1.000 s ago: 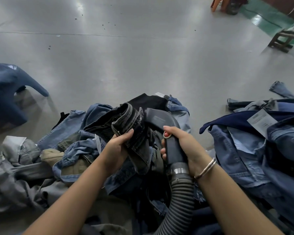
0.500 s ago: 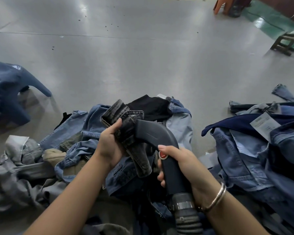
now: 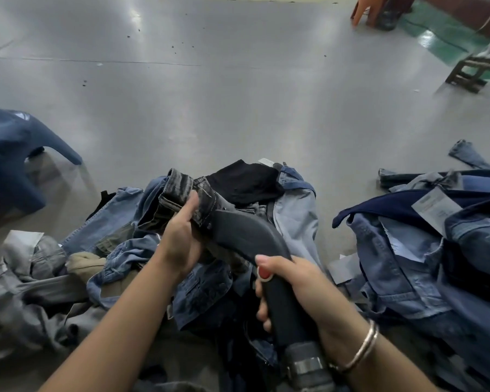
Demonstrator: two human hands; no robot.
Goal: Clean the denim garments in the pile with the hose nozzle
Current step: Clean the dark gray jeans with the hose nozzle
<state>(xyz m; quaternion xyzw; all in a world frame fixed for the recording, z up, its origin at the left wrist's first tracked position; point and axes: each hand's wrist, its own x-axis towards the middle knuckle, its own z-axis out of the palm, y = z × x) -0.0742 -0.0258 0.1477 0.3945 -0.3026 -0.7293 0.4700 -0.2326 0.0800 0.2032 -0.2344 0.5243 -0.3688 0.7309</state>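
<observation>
Denim garment [image 3: 181, 193] | left grip [image 3: 178, 244] clutches waistband | right grip [image 3: 297, 287] wraps nozzle [image 3: 249, 236] | open floor [image 3: 238, 108] ahead

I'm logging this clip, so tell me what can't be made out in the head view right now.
- Nozzle mouth: hidden behind the dark jeans gripped by the left hand.
- Hose past the metal collar: cut off by the bottom edge.
- Paper tag print: too small and blurred.
- Right hand fingertips: wrapped behind the nozzle handle.
</observation>
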